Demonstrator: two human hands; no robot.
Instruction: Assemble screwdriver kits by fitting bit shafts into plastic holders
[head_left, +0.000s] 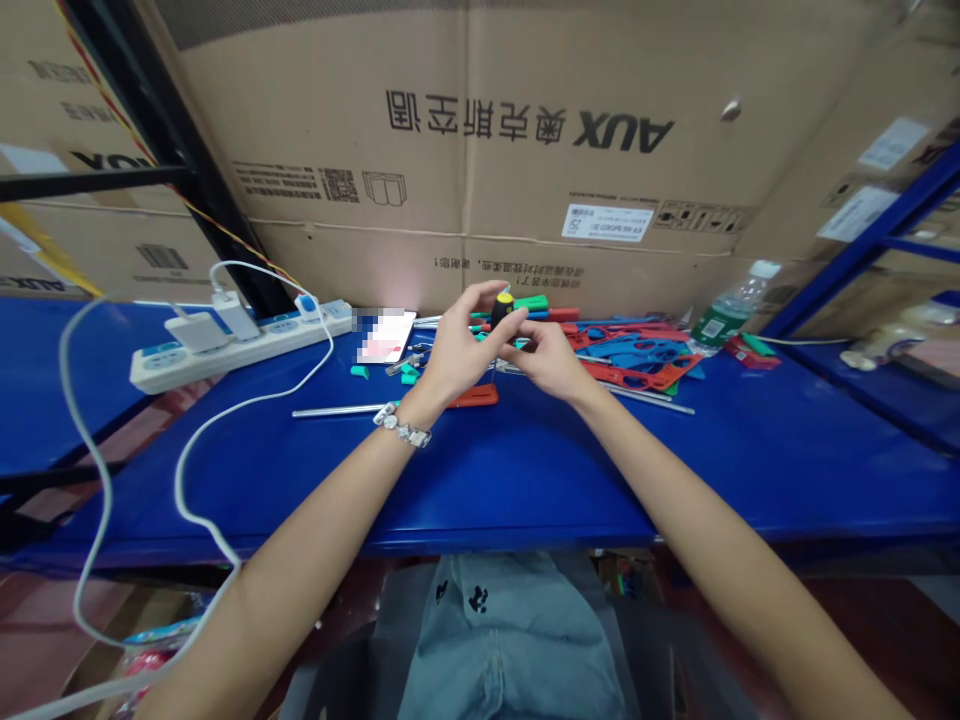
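Over the middle of the blue table, my left hand (pixel 463 345) holds a small screwdriver with a black and yellow handle (pixel 503 308), its fingers and thumb around the handle. Close on its right, my right hand (pixel 551 358) has its fingertips pinched together beside the screwdriver; what they hold is too small to make out. Beneath my left hand lies an orange handle (pixel 477 396). A metal rod (pixel 337 411) rests on the table to the left. Red and blue plastic pieces (pixel 637 352) are heaped behind and to the right of my right hand.
A white power strip (pixel 161 368) with plugged chargers and a looping white cable is at the left. A phone (pixel 387 335) lies near small green pieces (pixel 360 371). At the right stands a water bottle (pixel 726 315) beside a red box (pixel 751 352). Cardboard (pixel 525 60) rises behind the table.
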